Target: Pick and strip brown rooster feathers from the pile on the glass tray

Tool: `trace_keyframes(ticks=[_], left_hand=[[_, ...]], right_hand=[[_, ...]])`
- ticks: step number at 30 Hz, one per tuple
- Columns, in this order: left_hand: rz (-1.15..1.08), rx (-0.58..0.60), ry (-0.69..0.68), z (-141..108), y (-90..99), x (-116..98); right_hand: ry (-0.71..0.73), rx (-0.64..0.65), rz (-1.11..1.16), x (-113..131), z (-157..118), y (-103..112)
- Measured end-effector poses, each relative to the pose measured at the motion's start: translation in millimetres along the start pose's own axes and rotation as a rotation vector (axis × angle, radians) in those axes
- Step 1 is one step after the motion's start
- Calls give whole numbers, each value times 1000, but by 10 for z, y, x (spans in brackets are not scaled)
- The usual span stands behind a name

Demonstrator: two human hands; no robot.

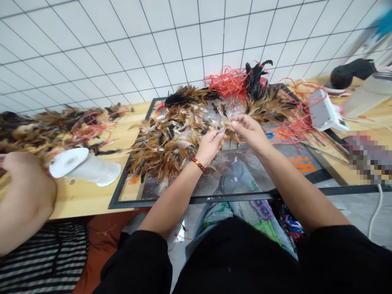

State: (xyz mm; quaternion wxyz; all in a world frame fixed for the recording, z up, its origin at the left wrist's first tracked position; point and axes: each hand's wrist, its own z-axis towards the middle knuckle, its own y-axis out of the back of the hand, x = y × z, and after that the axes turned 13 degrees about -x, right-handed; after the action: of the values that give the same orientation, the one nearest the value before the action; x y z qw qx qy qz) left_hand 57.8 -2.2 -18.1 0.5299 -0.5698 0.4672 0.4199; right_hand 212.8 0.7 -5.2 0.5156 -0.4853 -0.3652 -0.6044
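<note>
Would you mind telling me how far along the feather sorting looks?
Done: a dark bundle lies by the red string. In hand: left hand and right hand pinch a few feathers. Left: a big loose pile on the glass sheet.

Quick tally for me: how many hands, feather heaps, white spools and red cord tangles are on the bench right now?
Hands: 3, left hand, right hand, co-worker's hand
Feather heaps: 2, centre, far left
White spool: 1
Red cord tangle: 1
Total: 7
</note>
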Motion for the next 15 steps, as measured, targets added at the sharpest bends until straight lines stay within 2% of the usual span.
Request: trace_keyframes(ticks=[2, 4, 6, 9, 11, 13, 15], left_hand=[[21, -9, -34, -13, -12, 22], [44, 7, -33, -33, -22, 17], [58, 33, 17, -58, -26, -12], [20, 52, 107, -77, -13, -60], [-17, 58, 145, -69, 2, -68], [-54, 62, 166, -53, 12, -55], [-85, 58, 168, -38, 14, -35]], right_hand=[[49, 74, -73, -20, -36, -36], [149, 76, -162, -58, -62, -14], [218, -23, -204, -96, -60, 51], [243, -215, -202, -140, -6, 183], [228, -267, -210, -165, 35, 260], [181, -226, -243, -195, 61, 307], [122, -107, -265, -230, 64, 320]])
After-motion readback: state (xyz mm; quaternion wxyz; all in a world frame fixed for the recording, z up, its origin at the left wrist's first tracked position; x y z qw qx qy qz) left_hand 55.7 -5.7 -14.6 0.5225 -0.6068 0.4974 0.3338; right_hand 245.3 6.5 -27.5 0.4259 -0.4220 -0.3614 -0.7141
